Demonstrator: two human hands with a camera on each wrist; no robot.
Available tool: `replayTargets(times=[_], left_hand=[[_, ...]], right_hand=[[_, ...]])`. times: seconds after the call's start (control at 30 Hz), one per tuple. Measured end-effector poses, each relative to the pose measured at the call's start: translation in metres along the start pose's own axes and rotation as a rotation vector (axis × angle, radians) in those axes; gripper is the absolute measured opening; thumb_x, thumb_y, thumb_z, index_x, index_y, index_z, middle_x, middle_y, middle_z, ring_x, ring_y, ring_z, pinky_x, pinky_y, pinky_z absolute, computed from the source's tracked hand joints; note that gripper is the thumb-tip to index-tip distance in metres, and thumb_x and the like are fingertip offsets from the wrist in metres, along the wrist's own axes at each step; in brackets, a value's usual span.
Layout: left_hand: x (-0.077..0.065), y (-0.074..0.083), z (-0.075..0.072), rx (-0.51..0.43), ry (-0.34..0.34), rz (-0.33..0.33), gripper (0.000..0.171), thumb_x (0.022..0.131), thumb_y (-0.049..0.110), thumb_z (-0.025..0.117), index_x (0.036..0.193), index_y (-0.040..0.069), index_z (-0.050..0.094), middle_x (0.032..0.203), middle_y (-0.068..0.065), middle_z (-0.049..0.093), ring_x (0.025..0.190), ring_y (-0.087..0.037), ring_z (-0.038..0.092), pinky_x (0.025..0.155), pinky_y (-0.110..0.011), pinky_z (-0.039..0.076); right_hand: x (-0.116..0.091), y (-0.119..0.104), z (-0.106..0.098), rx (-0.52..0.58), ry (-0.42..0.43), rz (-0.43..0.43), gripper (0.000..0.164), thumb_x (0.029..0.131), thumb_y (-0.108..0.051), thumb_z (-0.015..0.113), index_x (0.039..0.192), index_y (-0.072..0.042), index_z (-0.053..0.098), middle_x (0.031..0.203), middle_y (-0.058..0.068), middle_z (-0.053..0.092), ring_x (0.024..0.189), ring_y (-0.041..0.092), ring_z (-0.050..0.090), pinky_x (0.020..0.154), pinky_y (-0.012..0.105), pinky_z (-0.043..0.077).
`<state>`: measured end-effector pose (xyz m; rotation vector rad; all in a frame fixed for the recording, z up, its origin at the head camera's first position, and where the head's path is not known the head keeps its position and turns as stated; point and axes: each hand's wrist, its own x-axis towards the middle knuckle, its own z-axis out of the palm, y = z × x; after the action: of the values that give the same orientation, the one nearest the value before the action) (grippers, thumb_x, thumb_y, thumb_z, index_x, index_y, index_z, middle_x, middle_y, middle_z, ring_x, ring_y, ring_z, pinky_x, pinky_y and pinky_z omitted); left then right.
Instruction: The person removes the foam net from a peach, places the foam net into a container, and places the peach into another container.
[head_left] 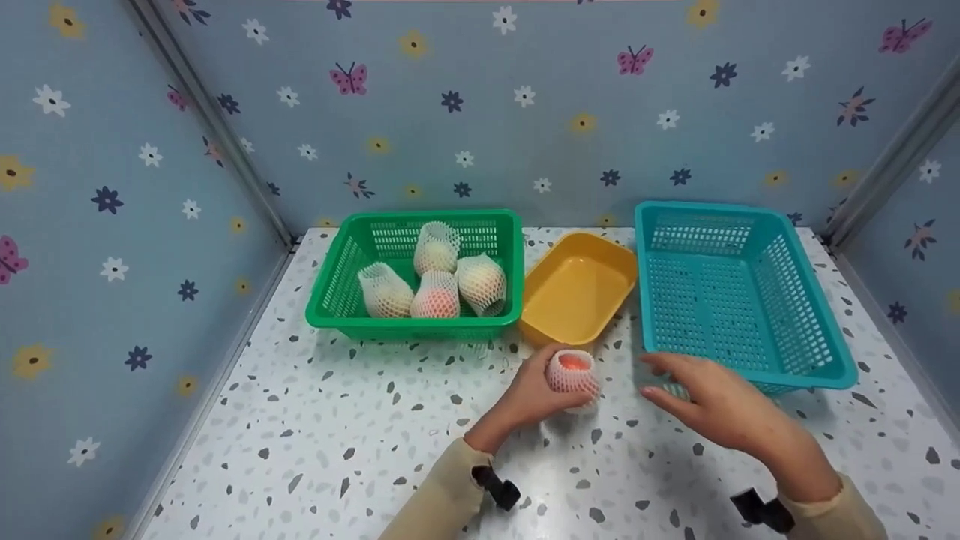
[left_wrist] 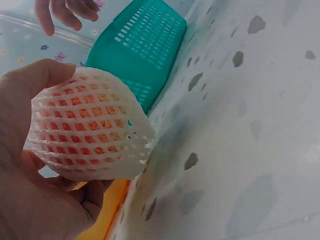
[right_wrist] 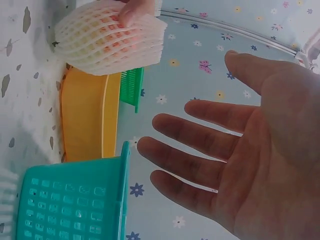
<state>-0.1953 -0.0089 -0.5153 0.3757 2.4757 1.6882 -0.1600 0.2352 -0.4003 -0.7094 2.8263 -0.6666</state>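
Note:
My left hand [head_left: 536, 390] grips a round reddish fruit in a white foam net sleeve [head_left: 576, 379], in front of the yellow tub. The left wrist view shows the thumb over the top of the netted fruit [left_wrist: 90, 125] and the fingers beneath it; red and yellow skin shows through the mesh. With fingers spread and nothing in it, my right hand [head_left: 712, 405] hovers by the near left corner of the blue-green basket [head_left: 799, 379]. Its bare palm [right_wrist: 260, 165] faces the right wrist camera. Several more netted fruits [head_left: 435, 296] lie in the green basket [head_left: 420, 325] on the left.
Between the two baskets sits a yellow tub [head_left: 577, 289] with nothing inside. The blue-green basket holds nothing. A speckled white table [head_left: 360, 420] carries everything, with flower-patterned walls [head_left: 480, 112] behind and on both sides.

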Motion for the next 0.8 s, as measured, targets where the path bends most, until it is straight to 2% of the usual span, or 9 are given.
replayTargets(times=[0.17,0.3,0.53,0.77,0.8], left_hand=[[0.005,-0.010,0.006,-0.001,0.001,-0.011,0.068,0.058,0.044,0.078,0.116,0.030,0.045,0.102,0.010,0.050,0.089,-0.006,0.052,0.074,-0.025,0.044],[0.006,-0.013,0.008,0.012,-0.003,-0.009,0.068,0.058,0.045,0.077,0.116,0.028,0.044,0.103,0.010,0.049,0.090,-0.006,0.051,0.075,-0.025,0.044],[0.002,-0.013,0.007,0.011,-0.033,0.010,0.071,0.058,0.044,0.078,0.118,0.030,0.041,0.105,0.009,0.046,0.091,-0.006,0.051,0.075,-0.025,0.044],[0.001,-0.011,0.006,0.011,-0.051,0.033,0.080,0.059,0.041,0.079,0.127,0.025,0.039,0.108,0.010,0.045,0.093,-0.006,0.050,0.076,-0.026,0.043],[-0.002,-0.005,0.005,0.010,-0.055,0.038,0.079,0.060,0.039,0.079,0.127,0.024,0.039,0.109,0.009,0.045,0.094,-0.006,0.049,0.077,-0.027,0.043]], right_hand=[[-0.004,0.003,0.002,0.002,0.017,-0.005,0.050,0.083,-0.055,0.045,0.122,-0.023,0.050,0.113,-0.008,0.054,0.095,0.009,0.054,0.079,0.037,0.045],[-0.006,0.006,0.004,-0.001,0.009,0.006,0.053,0.083,-0.058,0.044,0.121,-0.022,0.051,0.112,-0.009,0.055,0.094,0.008,0.053,0.078,0.035,0.045],[-0.007,0.007,0.009,-0.001,-0.009,-0.002,0.054,0.083,-0.057,0.043,0.121,-0.020,0.050,0.110,-0.008,0.055,0.093,0.009,0.054,0.077,0.035,0.045],[-0.008,0.005,0.009,-0.007,-0.001,0.017,0.054,0.081,-0.061,0.042,0.120,-0.024,0.051,0.108,-0.012,0.055,0.092,0.004,0.053,0.077,0.033,0.045],[-0.008,0.005,0.009,-0.005,-0.005,0.022,0.055,0.081,-0.061,0.042,0.120,-0.023,0.051,0.108,-0.012,0.055,0.092,0.004,0.052,0.077,0.033,0.045]])
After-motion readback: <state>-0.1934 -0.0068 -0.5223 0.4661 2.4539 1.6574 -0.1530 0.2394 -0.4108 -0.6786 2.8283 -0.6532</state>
